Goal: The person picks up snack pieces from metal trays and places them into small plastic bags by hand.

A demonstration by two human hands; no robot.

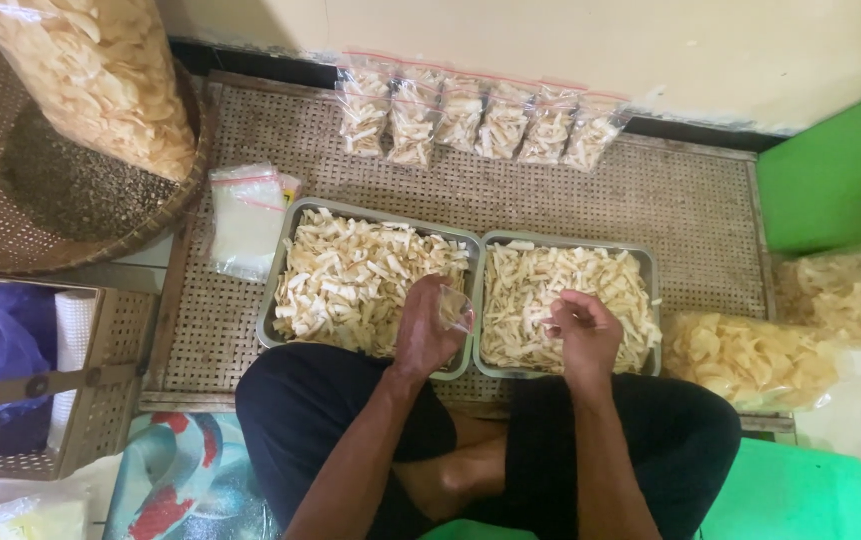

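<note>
Two metal trays sit side by side in front of my crossed legs, the left tray (pixel 291 236) and the right tray (pixel 649 270), both heaped with pale chips. My left hand (pixel 425 332) hovers over the seam between them, gripping a small clear plastic bag (pixel 456 308) by its mouth. My right hand (pixel 581 330) is over the right tray, fingers pinched around a few chips (pixel 554 322). A row of several filled, sealed chip bags (pixel 481 120) leans against the wall beyond the trays.
A stack of empty clear bags (pixel 247 218) lies left of the trays. A tall bag of chips (pixel 91 75) stands in a woven basket (pixel 11 200) at far left. Large chip bags (pixel 751 358) lie to the right. A woven box (pixel 91 420) holds a blue bag.
</note>
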